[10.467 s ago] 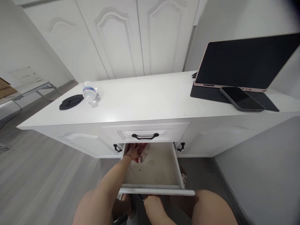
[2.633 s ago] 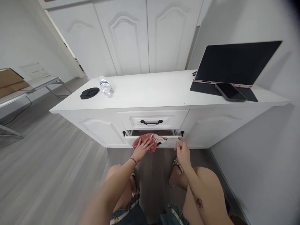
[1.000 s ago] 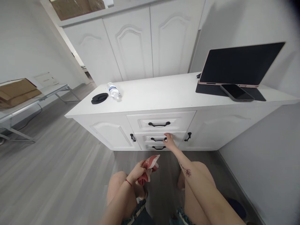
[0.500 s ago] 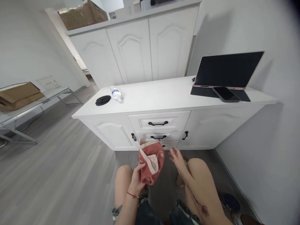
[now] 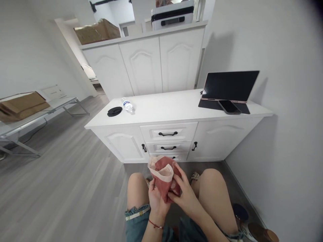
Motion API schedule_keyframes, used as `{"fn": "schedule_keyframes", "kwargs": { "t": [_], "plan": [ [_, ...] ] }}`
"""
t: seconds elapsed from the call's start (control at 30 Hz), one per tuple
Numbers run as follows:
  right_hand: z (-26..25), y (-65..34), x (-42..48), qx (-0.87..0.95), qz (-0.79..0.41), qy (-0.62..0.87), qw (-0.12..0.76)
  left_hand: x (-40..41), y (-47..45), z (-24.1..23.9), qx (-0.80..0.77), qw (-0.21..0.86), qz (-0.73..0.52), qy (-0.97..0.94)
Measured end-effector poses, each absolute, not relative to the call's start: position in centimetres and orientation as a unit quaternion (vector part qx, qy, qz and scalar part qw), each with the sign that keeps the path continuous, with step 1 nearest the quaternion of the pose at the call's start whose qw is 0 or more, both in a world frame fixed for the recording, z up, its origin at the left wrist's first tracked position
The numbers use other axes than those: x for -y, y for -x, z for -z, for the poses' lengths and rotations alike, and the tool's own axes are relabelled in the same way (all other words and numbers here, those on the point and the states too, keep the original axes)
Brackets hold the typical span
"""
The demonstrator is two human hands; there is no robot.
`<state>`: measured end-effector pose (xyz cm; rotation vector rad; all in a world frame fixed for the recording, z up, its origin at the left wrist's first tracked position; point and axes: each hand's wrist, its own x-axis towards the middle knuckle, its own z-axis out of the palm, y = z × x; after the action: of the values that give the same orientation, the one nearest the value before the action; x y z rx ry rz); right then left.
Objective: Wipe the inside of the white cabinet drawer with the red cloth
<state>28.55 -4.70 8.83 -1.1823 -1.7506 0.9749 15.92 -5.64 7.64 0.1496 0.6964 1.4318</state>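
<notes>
I hold a red cloth with a pale pink band (image 5: 164,176) in front of my knees with both hands. My left hand (image 5: 155,200) grips it from below and behind. My right hand (image 5: 181,195) is closed on its right side, fingers pressed on the fabric. Just beyond stands a low white sideboard (image 5: 176,116) with three stacked drawers; the middle drawer (image 5: 168,147) and the top drawer (image 5: 168,133) are shut, and the cloth hides part of the bottom one.
On the sideboard top lie a water bottle (image 5: 127,104) and a black round lid (image 5: 114,111) at the left, a tablet on a stand (image 5: 229,86) and a phone (image 5: 229,107) at the right. A folding table with a cardboard box (image 5: 22,104) stands far left. A wall closes the right side.
The drawer was open with my left hand inside; it is now shut. The cloth came out in my left hand, and my right hand left the drawer front and joined it on the cloth.
</notes>
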Motion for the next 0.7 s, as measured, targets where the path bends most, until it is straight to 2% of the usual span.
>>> {"fn": "schedule_keyframes", "kwargs": {
  "t": [0.1, 0.17, 0.27, 0.5, 0.7],
  "plan": [
    [-8.9, -28.7, 4.4, 0.678, -0.319, 0.516, 0.414, 6.5, -17.2, -8.3, -0.283, 0.710, -0.633, -0.119],
    [-8.9, -29.1, 4.0, 0.663, -0.318, 0.531, 0.421, 7.1, -18.1, -8.4, -0.281, 0.721, -0.604, -0.188],
    [-9.6, -29.9, 3.5, 0.615, -0.383, 0.531, 0.439, 7.5, -19.0, -7.9, -0.345, 0.692, -0.595, -0.218],
    [-11.5, -30.6, 2.5, 0.369, -0.530, 0.521, 0.557, 7.4, -17.7, -6.0, -0.436, 0.584, -0.683, -0.046],
    [-13.0, -30.4, 0.1, 0.319, -0.584, 0.451, 0.595, 6.7, -16.1, -7.3, -0.432, 0.589, -0.682, -0.035]
  ]
}}
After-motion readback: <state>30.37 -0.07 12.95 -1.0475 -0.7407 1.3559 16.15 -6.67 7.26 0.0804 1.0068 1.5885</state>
